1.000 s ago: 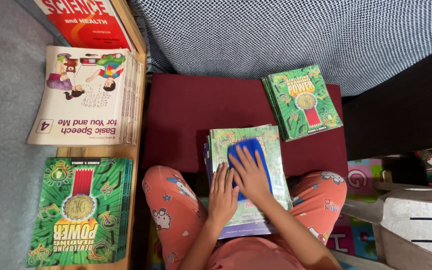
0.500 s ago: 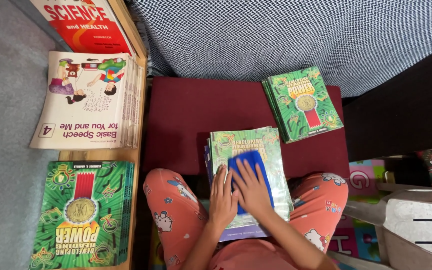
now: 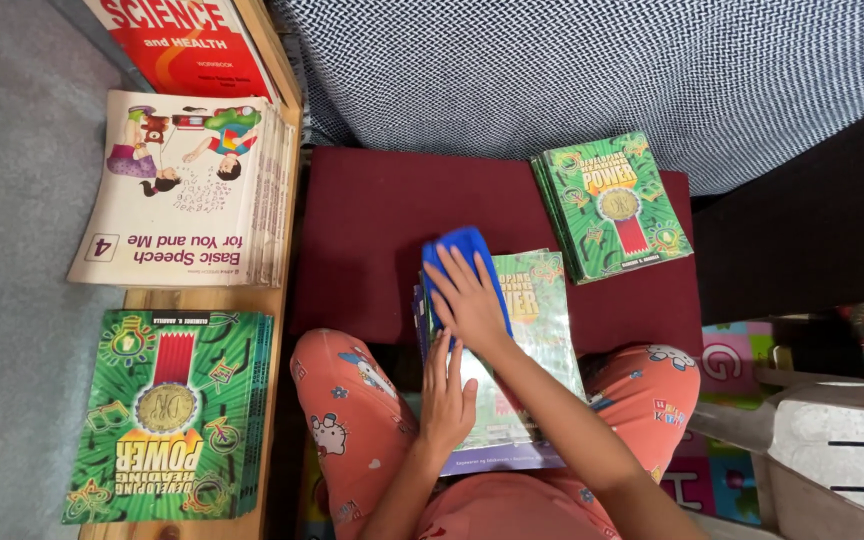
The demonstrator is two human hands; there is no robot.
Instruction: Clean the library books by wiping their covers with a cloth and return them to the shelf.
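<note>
Now the left hand (image 3: 449,388) lies flat, fingers spread, steadying the green book (image 3: 512,360) on the lap; the right hand (image 3: 472,298) has pushed the blue cloth (image 3: 464,262) to its far edge, so wiping continues; beyond, another green stack (image 3: 614,205).

grey carpet (image 3: 12,200) | wooden shelf (image 3: 274,300) | maroon cushion (image 3: 372,220)
</note>
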